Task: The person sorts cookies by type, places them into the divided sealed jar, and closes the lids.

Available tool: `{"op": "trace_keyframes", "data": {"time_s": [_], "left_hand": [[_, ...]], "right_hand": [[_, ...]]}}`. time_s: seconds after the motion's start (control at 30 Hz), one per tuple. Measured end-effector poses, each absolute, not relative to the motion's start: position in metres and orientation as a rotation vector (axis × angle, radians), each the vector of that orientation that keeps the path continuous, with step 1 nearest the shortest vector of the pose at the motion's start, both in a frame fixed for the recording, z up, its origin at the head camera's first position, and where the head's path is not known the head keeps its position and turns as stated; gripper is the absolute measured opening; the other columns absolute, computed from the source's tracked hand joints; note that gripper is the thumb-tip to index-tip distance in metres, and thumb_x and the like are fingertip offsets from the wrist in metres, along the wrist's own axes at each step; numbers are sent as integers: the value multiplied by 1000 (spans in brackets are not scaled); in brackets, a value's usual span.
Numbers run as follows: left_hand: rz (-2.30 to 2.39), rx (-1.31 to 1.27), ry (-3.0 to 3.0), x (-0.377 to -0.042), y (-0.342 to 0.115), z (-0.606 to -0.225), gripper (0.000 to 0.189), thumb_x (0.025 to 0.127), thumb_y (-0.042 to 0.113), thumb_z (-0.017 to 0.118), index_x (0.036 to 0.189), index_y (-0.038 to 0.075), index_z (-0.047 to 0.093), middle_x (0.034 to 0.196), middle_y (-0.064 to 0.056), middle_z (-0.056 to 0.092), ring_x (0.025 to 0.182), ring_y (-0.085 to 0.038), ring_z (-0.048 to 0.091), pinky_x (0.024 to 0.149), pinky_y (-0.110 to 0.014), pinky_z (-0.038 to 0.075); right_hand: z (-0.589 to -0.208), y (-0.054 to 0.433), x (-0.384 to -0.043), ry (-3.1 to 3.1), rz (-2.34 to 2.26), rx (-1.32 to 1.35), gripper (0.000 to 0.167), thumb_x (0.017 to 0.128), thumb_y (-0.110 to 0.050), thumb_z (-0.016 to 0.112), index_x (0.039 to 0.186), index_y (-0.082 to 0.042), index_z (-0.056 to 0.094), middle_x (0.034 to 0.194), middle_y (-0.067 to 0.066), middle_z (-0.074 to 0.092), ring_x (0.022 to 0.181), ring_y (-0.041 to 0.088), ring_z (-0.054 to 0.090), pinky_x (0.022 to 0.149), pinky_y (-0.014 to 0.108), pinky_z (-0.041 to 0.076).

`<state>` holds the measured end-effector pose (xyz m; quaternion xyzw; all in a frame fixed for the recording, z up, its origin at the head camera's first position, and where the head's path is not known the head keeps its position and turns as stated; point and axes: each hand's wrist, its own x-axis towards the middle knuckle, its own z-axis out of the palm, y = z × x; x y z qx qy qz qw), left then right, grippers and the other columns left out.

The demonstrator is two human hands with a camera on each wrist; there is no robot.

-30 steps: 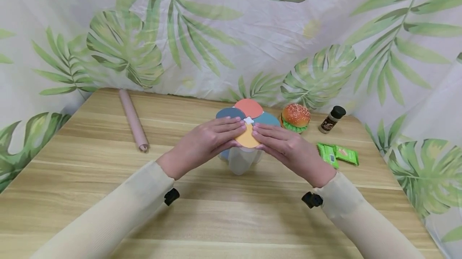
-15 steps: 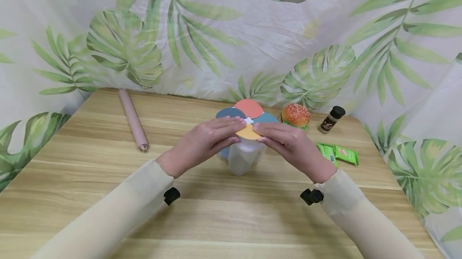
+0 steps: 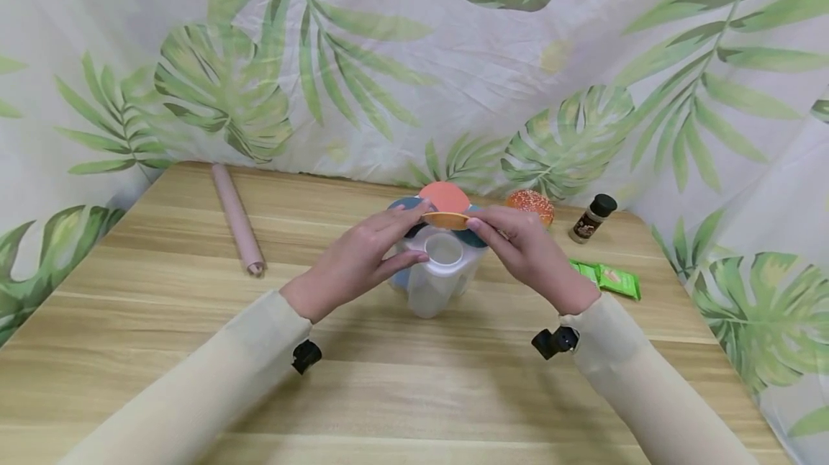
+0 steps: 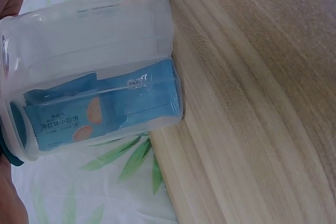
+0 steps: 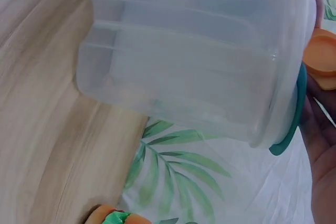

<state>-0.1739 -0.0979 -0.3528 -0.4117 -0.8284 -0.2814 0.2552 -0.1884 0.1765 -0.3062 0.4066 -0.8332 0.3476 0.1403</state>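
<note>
A translucent storage canister (image 3: 427, 297) with several coloured flip lids stands upright at mid-table. Its yellow-orange lid (image 3: 447, 220) is raised on edge, baring a round opening (image 3: 443, 249) at the front. My right hand (image 3: 534, 256) pinches that lid's right edge between thumb and fingers. My left hand (image 3: 365, 256) has its fingers extended across the dark blue lid (image 3: 405, 204), reaching the raised lid's left end, with its thumb beside the opening's rim. The coral lid (image 3: 444, 195) lies flat behind. Blue snack packets (image 4: 68, 121) fill one compartment in the left wrist view.
Right of the canister sit a toy hamburger (image 3: 532, 206), partly behind my right hand, and a black-capped seasoning bottle (image 3: 591, 220). Green snack packets (image 3: 618, 281) lie nearer. A rolled pink mat (image 3: 237, 220) rests on the wooden table (image 3: 162, 292) at left.
The yellow-orange lid has swung up from flat to upright, uncovering the opening. My right hand rose with it, fingers now pinching its edge; my left thumb has moved apart from the lid.
</note>
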Motion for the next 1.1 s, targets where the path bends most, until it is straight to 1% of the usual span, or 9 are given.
{"op": "trace_keyframes", "data": {"time_s": [0.07, 0.17, 0.23, 0.37, 0.53, 0.6, 0.7, 0.83, 1.1], "left_hand": [[-775, -1115, -2274, -174, -98, -352, 75, 94, 25, 79, 156, -1, 45, 150, -19, 61, 137, -31, 62, 118, -46, 49], [-805, -1110, -2308, -174, -99, -352, 80, 95, 26, 78, 160, 0, 38, 147, -19, 63, 137, -29, 62, 120, -46, 47], [-828, -1108, -2323, -174, -99, -352, 84, 95, 26, 78, 163, 3, 34, 144, -18, 65, 135, -29, 63, 120, -46, 48], [-852, -1110, -2334, -174, -100, -353, 88, 96, 26, 78, 166, 7, 28, 140, -16, 67, 131, -27, 64, 118, -46, 49], [-879, -1129, -2320, -174, -100, -352, 90, 96, 25, 78, 168, 12, 25, 139, -14, 67, 130, -25, 64, 115, -45, 52], [-890, -1137, -2310, -175, -100, -352, 90, 95, 25, 78, 168, 13, 26, 139, -13, 67, 129, -24, 64, 113, -44, 53], [-913, -1155, -2293, -176, -100, -351, 87, 95, 24, 79, 166, 12, 30, 141, -12, 67, 130, -23, 64, 113, -42, 53], [-944, -1178, -2281, -178, -100, -351, 82, 94, 23, 80, 163, 10, 37, 145, -11, 65, 133, -23, 62, 116, -41, 51], [-1000, -1172, -2278, -176, -100, -349, 81, 93, 21, 81, 162, 10, 39, 146, -11, 65, 133, -23, 62, 117, -42, 50]], "right_hand": [[-305, 175, -190, -2434, 1059, 1125, 17, 103, -4, 64, 112, -3, 79, 107, 11, 80, 92, 17, 73, 80, 18, 57], [-304, 175, -192, -2483, 1162, 1046, 21, 105, -7, 62, 116, -1, 78, 110, 13, 80, 99, 21, 75, 87, 15, 58], [-303, 174, -194, -2512, 1209, 1007, 22, 106, -8, 61, 117, 0, 78, 111, 15, 80, 98, 21, 75, 87, 14, 58], [-301, 173, -197, -2559, 1267, 956, 23, 107, -10, 60, 117, 1, 77, 111, 17, 79, 95, 12, 73, 85, 16, 60], [-300, 172, -204, -2589, 1378, 912, 25, 108, -11, 58, 117, 4, 77, 111, 22, 78, 90, 1, 71, 83, 18, 62], [-299, 172, -205, -2595, 1407, 903, 26, 109, -12, 58, 117, 4, 76, 110, 22, 77, 88, 0, 71, 81, 19, 62], [-298, 172, -208, -2602, 1432, 905, 27, 109, -13, 57, 118, 4, 76, 111, 23, 77, 87, 0, 72, 80, 20, 63], [-297, 171, -209, -2608, 1465, 903, 28, 110, -14, 56, 121, 4, 75, 114, 24, 77, 87, 1, 73, 80, 20, 64], [-298, 172, -209, -2608, 1507, 890, 29, 109, -15, 57, 120, 5, 75, 114, 25, 76, 87, 1, 73, 81, 20, 63]]}}
